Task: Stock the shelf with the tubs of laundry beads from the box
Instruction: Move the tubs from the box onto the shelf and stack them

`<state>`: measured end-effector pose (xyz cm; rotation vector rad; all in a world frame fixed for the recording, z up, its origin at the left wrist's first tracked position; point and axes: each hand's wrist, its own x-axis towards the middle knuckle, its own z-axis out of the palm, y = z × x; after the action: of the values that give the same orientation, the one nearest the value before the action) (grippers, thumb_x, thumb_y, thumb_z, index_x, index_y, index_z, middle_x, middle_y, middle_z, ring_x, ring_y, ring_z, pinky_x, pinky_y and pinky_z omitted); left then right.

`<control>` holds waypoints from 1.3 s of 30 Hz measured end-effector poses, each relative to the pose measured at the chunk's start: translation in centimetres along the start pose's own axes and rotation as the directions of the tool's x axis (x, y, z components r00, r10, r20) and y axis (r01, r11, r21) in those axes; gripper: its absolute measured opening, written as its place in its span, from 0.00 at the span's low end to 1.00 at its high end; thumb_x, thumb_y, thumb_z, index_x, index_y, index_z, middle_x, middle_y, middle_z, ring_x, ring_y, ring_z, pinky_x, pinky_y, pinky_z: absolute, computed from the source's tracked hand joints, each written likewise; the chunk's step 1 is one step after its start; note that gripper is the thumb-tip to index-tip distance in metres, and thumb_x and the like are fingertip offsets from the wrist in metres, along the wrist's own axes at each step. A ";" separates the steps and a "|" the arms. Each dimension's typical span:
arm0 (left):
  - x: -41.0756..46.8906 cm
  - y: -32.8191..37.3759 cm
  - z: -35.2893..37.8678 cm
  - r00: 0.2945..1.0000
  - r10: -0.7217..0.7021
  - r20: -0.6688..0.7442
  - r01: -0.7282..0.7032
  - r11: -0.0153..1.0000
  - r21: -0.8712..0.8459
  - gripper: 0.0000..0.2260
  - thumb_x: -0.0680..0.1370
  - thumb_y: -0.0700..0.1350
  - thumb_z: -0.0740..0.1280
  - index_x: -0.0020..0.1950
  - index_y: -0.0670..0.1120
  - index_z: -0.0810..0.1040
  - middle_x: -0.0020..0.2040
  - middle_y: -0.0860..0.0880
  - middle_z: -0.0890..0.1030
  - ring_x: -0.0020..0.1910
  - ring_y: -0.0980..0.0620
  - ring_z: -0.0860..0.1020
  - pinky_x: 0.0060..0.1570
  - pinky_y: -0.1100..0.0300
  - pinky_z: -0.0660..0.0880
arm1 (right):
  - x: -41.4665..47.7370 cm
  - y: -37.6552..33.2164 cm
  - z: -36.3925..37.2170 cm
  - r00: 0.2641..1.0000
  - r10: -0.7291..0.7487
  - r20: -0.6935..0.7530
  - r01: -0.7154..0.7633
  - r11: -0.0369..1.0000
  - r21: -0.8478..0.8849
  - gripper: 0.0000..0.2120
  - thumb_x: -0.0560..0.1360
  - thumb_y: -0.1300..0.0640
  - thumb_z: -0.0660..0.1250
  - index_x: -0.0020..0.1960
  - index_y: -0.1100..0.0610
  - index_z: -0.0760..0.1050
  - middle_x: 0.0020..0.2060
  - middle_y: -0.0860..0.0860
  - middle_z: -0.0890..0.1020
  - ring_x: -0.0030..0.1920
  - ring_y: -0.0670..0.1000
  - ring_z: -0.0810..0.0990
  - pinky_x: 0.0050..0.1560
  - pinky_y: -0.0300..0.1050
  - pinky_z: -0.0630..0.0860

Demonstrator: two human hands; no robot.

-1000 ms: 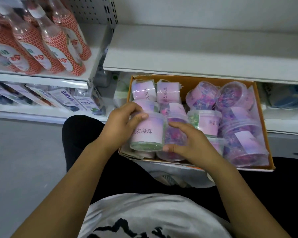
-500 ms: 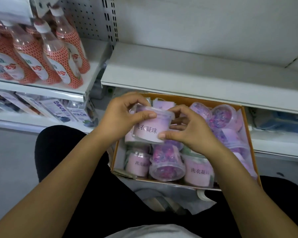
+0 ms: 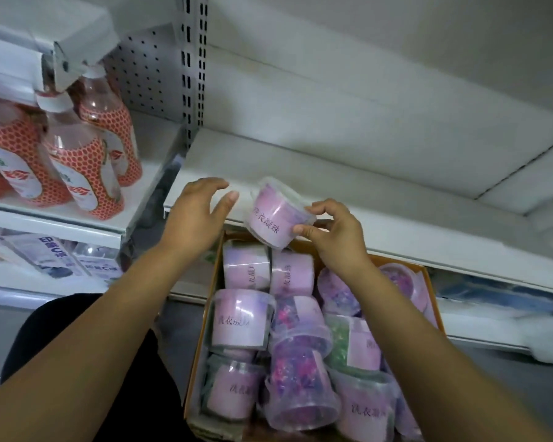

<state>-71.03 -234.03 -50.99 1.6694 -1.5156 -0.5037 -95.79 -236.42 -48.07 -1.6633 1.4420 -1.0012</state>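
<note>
Head | tub (image 3: 276,214) tilted, lid up-left | right hand (image 3: 334,232) holding

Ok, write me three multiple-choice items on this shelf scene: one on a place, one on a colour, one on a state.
1. Where is the lifted clear plastic tub with the pink label?
A. above the orange cardboard box's far edge, before the white shelf
B. standing on the shelf
C. on the floor

2. What colour is the pattern on the clear bottles at left?
A. blue
B. red
C. green

3. How do the hands stand?
A. both grip the tub
B. left grips, right open
C. right hand grips the tub, left hand open beside it

Answers: 1 A, the tub hangs tilted in the air, short of the shelf. 2 B, a red honeycomb print wraps them. 3 C, only the right fingers touch the tub.
</note>
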 end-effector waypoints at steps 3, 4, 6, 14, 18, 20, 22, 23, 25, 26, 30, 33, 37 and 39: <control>0.9 -3.4 0.1 0.992 -0.115 0.054 0.105 0.982 0.155 0.23 0.83 0.55 0.62 0.73 0.44 0.73 0.76 0.44 0.70 0.76 0.45 0.64 0.74 0.49 0.62 | 1.9 1.1 1.8 0.983 -0.181 -0.028 0.173 0.970 -0.173 0.18 0.66 0.65 0.80 0.47 0.51 0.75 0.55 0.52 0.75 0.51 0.52 0.79 0.50 0.31 0.76; 1.2 -4.0 0.0 0.986 -0.149 0.079 0.131 0.971 0.199 0.24 0.83 0.56 0.62 0.75 0.43 0.71 0.78 0.43 0.68 0.77 0.44 0.62 0.76 0.48 0.60 | 2.4 1.5 2.4 0.975 -0.221 -0.010 0.213 0.950 -0.228 0.17 0.68 0.66 0.79 0.49 0.53 0.75 0.56 0.51 0.74 0.53 0.52 0.78 0.52 0.33 0.77; 2.0 -4.7 -0.5 0.968 -0.219 0.122 0.182 0.949 0.258 0.26 0.83 0.57 0.60 0.76 0.43 0.69 0.79 0.42 0.63 0.78 0.42 0.60 0.77 0.46 0.58 | 3.3 2.3 3.4 0.966 -0.257 0.023 0.252 0.919 -0.302 0.15 0.70 0.66 0.77 0.53 0.57 0.76 0.61 0.51 0.72 0.57 0.50 0.76 0.57 0.47 0.80; 3.8 -5.6 -1.2 0.843 -0.522 0.130 0.475 0.836 0.272 0.29 0.82 0.58 0.61 0.74 0.38 0.67 0.70 0.36 0.74 0.67 0.34 0.73 0.61 0.46 0.73 | 4.0 1.3 5.5 0.937 -0.310 0.159 0.346 0.769 -0.537 0.21 0.73 0.60 0.75 0.64 0.58 0.76 0.74 0.56 0.70 0.76 0.58 0.62 0.74 0.50 0.63; 5.0 -6.0 -1.6 0.818 -0.568 0.090 0.544 0.815 0.199 0.25 0.85 0.54 0.57 0.73 0.35 0.67 0.69 0.33 0.74 0.67 0.33 0.73 0.63 0.45 0.71 | 3.5 -0.3 7.3 0.882 -0.403 0.246 0.458 0.607 -0.649 0.23 0.73 0.47 0.75 0.64 0.56 0.79 0.65 0.54 0.78 0.66 0.58 0.72 0.64 0.51 0.70; 5.4 -6.5 -1.8 0.807 -0.584 0.084 0.566 0.807 0.169 0.24 0.85 0.53 0.55 0.69 0.34 0.71 0.67 0.32 0.75 0.65 0.33 0.74 0.61 0.46 0.71 | 4.2 -0.5 8.4 0.889 -0.408 0.206 0.433 0.609 -0.664 0.17 0.73 0.49 0.74 0.59 0.56 0.82 0.61 0.54 0.81 0.62 0.58 0.75 0.60 0.51 0.74; 5.8 -6.9 -1.9 0.803 -0.590 0.084 0.578 0.805 0.135 0.23 0.85 0.53 0.55 0.66 0.34 0.73 0.64 0.32 0.77 0.62 0.34 0.75 0.57 0.48 0.72 | 5.4 -0.5 9.0 0.885 -0.438 0.161 0.433 0.641 -0.634 0.11 0.73 0.55 0.75 0.54 0.56 0.84 0.56 0.53 0.83 0.59 0.58 0.77 0.55 0.46 0.76; 5.9 -6.9 -1.9 0.804 -0.587 0.090 0.576 0.808 0.122 0.24 0.85 0.54 0.55 0.65 0.34 0.74 0.64 0.33 0.77 0.62 0.35 0.76 0.56 0.49 0.72 | 6.2 -0.3 9.2 0.879 -0.452 0.155 0.447 0.663 -0.601 0.09 0.72 0.58 0.76 0.52 0.57 0.85 0.54 0.53 0.84 0.57 0.57 0.77 0.54 0.43 0.74; 6.1 -7.1 -1.8 0.806 -0.582 0.106 0.574 0.813 0.103 0.24 0.85 0.55 0.55 0.65 0.34 0.75 0.63 0.34 0.77 0.62 0.35 0.76 0.56 0.49 0.72 | 7.7 -0.1 9.4 0.867 -0.467 0.174 0.480 0.690 -0.542 0.08 0.71 0.63 0.76 0.50 0.57 0.84 0.54 0.52 0.84 0.57 0.56 0.77 0.54 0.40 0.71; 6.2 -7.3 -1.7 0.806 -0.582 0.112 0.573 0.813 0.100 0.25 0.85 0.56 0.56 0.64 0.34 0.75 0.63 0.34 0.77 0.62 0.35 0.76 0.57 0.48 0.72 | 8.3 -0.1 9.6 0.860 -0.473 0.192 0.497 0.688 -0.529 0.09 0.71 0.64 0.75 0.50 0.57 0.84 0.54 0.52 0.84 0.57 0.56 0.77 0.55 0.39 0.71; 6.5 -7.5 -1.7 0.814 -0.572 0.105 0.564 0.820 0.094 0.25 0.85 0.56 0.56 0.62 0.34 0.75 0.62 0.33 0.78 0.61 0.34 0.76 0.55 0.49 0.73 | 11.4 -0.5 11.3 0.848 -0.473 0.238 0.523 0.682 -0.511 0.08 0.72 0.65 0.74 0.51 0.58 0.84 0.54 0.53 0.84 0.56 0.56 0.78 0.54 0.31 0.67; 6.6 -7.2 -1.7 0.824 -0.561 0.083 0.554 0.827 0.095 0.25 0.85 0.55 0.56 0.62 0.34 0.75 0.61 0.34 0.78 0.60 0.35 0.77 0.53 0.50 0.72 | 14.2 -0.8 12.9 0.852 -0.454 0.260 0.521 0.689 -0.505 0.08 0.73 0.63 0.74 0.52 0.58 0.83 0.55 0.55 0.84 0.56 0.57 0.79 0.56 0.24 0.64; 6.6 -7.2 -1.4 0.834 -0.549 0.045 0.543 0.833 0.108 0.22 0.85 0.55 0.57 0.59 0.35 0.76 0.59 0.35 0.80 0.59 0.36 0.78 0.52 0.50 0.73 | 17.9 -1.1 14.3 0.881 -0.356 0.311 0.472 0.701 -0.535 0.10 0.76 0.57 0.72 0.57 0.53 0.81 0.58 0.53 0.81 0.58 0.53 0.78 0.58 0.37 0.70; 6.6 -7.3 -1.3 0.841 -0.540 0.038 0.533 0.838 0.116 0.21 0.85 0.54 0.57 0.56 0.37 0.76 0.57 0.36 0.80 0.57 0.37 0.78 0.49 0.52 0.71 | 19.0 -1.4 14.9 0.892 -0.340 0.299 0.450 0.732 -0.512 0.11 0.76 0.59 0.72 0.58 0.54 0.80 0.59 0.53 0.81 0.59 0.51 0.78 0.58 0.34 0.68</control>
<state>-64.17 -240.30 -54.38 2.1883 -1.1116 -0.7966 -80.38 -254.74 -51.61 -2.5224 1.3610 -0.6136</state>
